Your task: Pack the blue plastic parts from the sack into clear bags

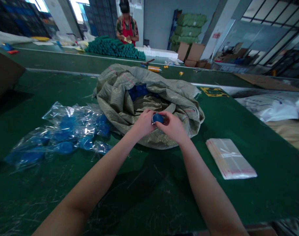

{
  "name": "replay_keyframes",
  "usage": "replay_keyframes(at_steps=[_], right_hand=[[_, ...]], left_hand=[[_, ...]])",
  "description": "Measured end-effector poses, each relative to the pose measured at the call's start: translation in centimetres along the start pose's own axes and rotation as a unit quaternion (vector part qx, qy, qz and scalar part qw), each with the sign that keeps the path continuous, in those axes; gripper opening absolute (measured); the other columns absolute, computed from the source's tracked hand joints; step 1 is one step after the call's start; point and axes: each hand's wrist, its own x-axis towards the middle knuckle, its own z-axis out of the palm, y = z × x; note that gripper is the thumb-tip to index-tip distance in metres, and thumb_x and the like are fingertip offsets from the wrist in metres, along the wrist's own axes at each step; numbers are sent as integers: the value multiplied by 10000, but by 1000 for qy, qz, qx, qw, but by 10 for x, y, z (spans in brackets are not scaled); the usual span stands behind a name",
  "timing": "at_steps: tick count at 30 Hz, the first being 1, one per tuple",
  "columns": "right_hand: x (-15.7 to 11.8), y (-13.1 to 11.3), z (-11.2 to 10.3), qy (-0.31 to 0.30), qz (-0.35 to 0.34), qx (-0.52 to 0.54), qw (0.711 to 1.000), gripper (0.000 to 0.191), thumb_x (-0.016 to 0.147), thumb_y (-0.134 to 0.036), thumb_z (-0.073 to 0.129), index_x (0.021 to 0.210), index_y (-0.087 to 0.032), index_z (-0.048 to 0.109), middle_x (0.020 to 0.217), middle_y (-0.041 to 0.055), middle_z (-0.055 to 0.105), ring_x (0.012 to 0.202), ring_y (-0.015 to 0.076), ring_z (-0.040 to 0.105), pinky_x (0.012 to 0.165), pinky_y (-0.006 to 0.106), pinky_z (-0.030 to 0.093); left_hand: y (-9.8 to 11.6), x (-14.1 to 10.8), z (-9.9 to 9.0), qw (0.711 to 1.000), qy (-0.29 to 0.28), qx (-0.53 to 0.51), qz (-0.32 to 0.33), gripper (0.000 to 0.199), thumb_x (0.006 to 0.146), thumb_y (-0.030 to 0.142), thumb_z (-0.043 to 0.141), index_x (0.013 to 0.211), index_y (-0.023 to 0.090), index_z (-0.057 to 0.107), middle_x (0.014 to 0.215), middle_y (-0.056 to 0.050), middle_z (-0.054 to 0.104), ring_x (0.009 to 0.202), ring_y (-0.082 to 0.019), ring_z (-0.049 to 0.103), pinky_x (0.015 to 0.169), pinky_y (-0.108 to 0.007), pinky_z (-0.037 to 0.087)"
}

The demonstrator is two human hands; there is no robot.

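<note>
Sack (112, 95) right of bags (65, 128)

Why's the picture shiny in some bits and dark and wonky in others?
In the head view, glare streaks the crinkled clear plastic bags; in the head view, a dark shadow lies on the scratched green tabletop, near the crumpled grey-green woven sack; in the head view, the pale pillars lean outward, perhaps from a wide lens.

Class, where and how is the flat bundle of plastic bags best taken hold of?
Probably grip the bundle by its long edges near the white strip, the right hand coming from above once free of the blue ball: it lies flat on the table, and the strip crosses near its middle.
</note>
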Motion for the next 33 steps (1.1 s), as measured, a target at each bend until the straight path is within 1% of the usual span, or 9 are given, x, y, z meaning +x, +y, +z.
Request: replay_keyframes(at_steps=[1, 3, 6, 8, 14, 21, 25, 29, 33], right_hand=[[0, 0, 0, 6, -18, -23, 1000, 340, 773, -262, 664, 1102, -191, 623, 1143, 100, 640, 909, 196, 660, 788, 353, 563], [0, 1, 1, 20, -51, -71, 996, 340, 771, -260, 678, 1098, -178, 630, 1165, 119, 606, 959, 211, 643, 812, 357, 553], [1, 4, 2, 36, -78, -127, 988, 315, 774, -248, 689, 1067, -155, 624, 1071, 115, 623, 1026, 244, 616, 900, 401, 517], [2, 8, 2, 40, -80, -142, 986, 290, 784, -242, 681, 1052, -156, 613, 1040, 110, 632, 1021, 253, 611, 908, 419, 507], [2, 11, 1, 21, -101, -133, 986, 333, 767, -202, 657, 1099, -185, 650, 1110, 106, 611, 1028, 237, 612, 922, 396, 512], [-1, -5, -8, 12, -121, -112, 986, 339, 770, -200, 620, 1107, -194, 658, 1082, 84, 673, 1012, 236, 632, 890, 384, 522], [-1, -5, -9, 6, -124, -105, 987, 341, 780, -217, 616, 1119, -203, 645, 1106, 77, 684, 994, 230, 641, 867, 378, 524], [0, 2, -3, 27, -130, -136, 982, 313, 788, -217, 619, 1099, -184, 640, 1097, 98, 681, 1017, 248, 625, 894, 404, 507], [1, 4, 4, 50, -125, -174, 976, 259, 797, -233, 629, 1048, -170, 637, 1035, 115, 679, 996, 268, 616, 925, 438, 482]], left_hand=[[0, 0, -2, 1000, -5, 0, -5, 369, 700, 88, 687, 1066, 109, 645, 1066, -134, 630, 1003, -247, 633, 942, -385, 518], [1, 1, -4, 1000, -15, -1, -12, 377, 700, 81, 680, 1075, 101, 650, 1081, -142, 637, 1006, -249, 638, 949, -386, 516], [2, 1, -3, 1000, -23, -3, -15, 405, 701, 68, 671, 1104, 99, 648, 1112, -151, 640, 1013, -249, 640, 945, -390, 521], [1, 1, -2, 1000, -26, -6, -17, 419, 706, 71, 667, 1124, 94, 644, 1135, -158, 636, 1008, -244, 642, 932, -387, 529], [-3, 1, -4, 999, -35, -19, -2, 342, 716, 121, 675, 1059, 107, 669, 1069, -134, 658, 1023, -246, 632, 947, -386, 522], [-4, 1, -10, 998, -47, -33, -18, 549, 712, 111, 674, 1253, 89, 586, 1153, -153, 635, 1040, -243, 627, 932, -376, 520], [-3, 1, -10, 998, -57, -35, -5, 537, 719, 106, 661, 1252, 108, 594, 1159, -149, 623, 1033, -239, 629, 931, -379, 522], [-4, 1, -7, 998, -53, -38, 15, 516, 731, 131, 663, 1242, 115, 595, 1166, -146, 614, 1052, -242, 625, 963, -393, 514], [-6, 2, -4, 998, -44, -37, 33, 482, 728, 112, 653, 1207, 113, 597, 1243, -155, 596, 1189, -253, 572, 1049, -400, 471]])
